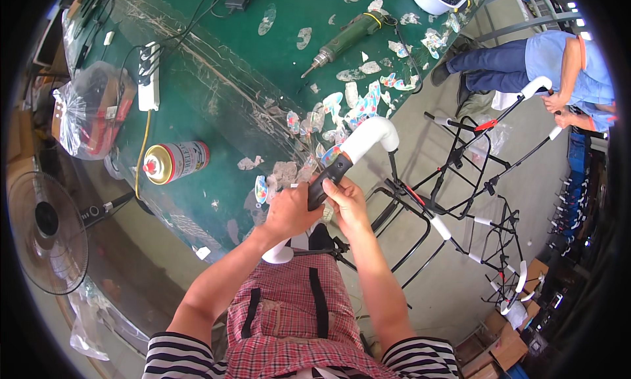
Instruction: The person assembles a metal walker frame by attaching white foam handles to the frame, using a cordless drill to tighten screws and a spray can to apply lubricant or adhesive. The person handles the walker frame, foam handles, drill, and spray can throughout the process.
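1. While grey floor [420, 303] spreads through the room, a green table [282, 67] fills the upper middle, strewn with torn scraps [368, 102].
2. At the right, a co-worker [559, 56] in a blue shirt holds one of the black metal frames [440, 228], which stand on the floor with white sleeves on their bars.
3. A caged fan [47, 234] stands at the far left, beyond the table.
4. On the table lie a green power tool [348, 43], a white power strip [149, 83] and a can [177, 162] tipped on its side.
5. Near the table's right edge, the person holds a black grip [327, 180], tilted, with a white curved tube [369, 139] at its upper end.
6. The left hand [289, 211] has its fingers closed around the lower part of the grip; the right hand [348, 205] grasps it from the other side, thumb along it.
7. The table's edge runs down behind the tube toward the hands. Floor shows between the right forearm and the frames; green tabletop shows between the can and the left hand.
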Demonstrator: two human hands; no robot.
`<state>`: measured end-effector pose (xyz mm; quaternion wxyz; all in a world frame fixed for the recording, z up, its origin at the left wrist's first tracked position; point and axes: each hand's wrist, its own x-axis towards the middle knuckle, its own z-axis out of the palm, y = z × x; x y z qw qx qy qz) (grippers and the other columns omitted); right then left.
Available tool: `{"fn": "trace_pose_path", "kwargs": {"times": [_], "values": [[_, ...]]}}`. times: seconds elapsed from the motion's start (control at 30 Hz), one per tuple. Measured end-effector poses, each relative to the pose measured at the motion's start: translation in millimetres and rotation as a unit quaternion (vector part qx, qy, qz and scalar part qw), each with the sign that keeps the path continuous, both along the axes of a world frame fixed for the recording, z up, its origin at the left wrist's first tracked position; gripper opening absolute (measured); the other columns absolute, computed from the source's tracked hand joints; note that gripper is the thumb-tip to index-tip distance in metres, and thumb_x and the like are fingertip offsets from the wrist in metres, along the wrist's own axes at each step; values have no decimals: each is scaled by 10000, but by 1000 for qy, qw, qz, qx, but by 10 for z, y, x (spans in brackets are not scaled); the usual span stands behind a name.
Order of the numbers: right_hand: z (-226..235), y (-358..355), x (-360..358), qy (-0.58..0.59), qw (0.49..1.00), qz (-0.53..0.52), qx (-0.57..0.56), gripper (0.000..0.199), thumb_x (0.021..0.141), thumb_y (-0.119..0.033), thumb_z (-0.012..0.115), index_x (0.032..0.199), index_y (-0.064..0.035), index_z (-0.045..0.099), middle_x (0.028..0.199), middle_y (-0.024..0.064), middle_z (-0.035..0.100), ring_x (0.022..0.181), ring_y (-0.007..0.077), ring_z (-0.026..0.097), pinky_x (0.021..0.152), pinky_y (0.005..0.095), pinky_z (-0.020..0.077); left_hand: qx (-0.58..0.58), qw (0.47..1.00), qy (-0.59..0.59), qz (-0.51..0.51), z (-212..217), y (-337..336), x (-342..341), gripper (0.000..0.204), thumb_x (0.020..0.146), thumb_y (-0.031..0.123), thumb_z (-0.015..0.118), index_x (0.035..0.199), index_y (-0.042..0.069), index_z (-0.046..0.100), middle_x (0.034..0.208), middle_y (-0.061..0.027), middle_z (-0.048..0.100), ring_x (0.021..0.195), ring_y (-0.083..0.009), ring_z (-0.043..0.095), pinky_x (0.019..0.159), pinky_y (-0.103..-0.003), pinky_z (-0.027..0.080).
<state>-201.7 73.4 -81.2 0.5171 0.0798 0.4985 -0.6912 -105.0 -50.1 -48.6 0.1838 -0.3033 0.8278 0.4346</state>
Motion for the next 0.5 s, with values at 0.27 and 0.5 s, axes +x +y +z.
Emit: {"fn": "trace_pose_path", "kwargs": {"times": [0.27, 0.5], "values": [[63, -7, -7, -53, 997, 7, -59, 364, 964, -302, 578, 1159, 6, 598, 1150, 123, 662, 1019, 174, 644, 898, 321, 519, 80, 997, 12, 3, -39, -76, -15, 450, 751, 333, 728, 948, -46, 590, 756, -212, 654, 707, -353, 663, 662, -432, 518], [38, -12, 56, -7, 1000, 3, -19, 318, 949, -252, 621, 1110, 22, 614, 1065, 104, 668, 953, 170, 630, 866, 316, 491, 249, 967, -16, 58, -54, -136, -14, 430, 802, 268, 726, 1089, -21, 589, 778, -148, 665, 696, -198, 676, 663, -375, 526]]}}
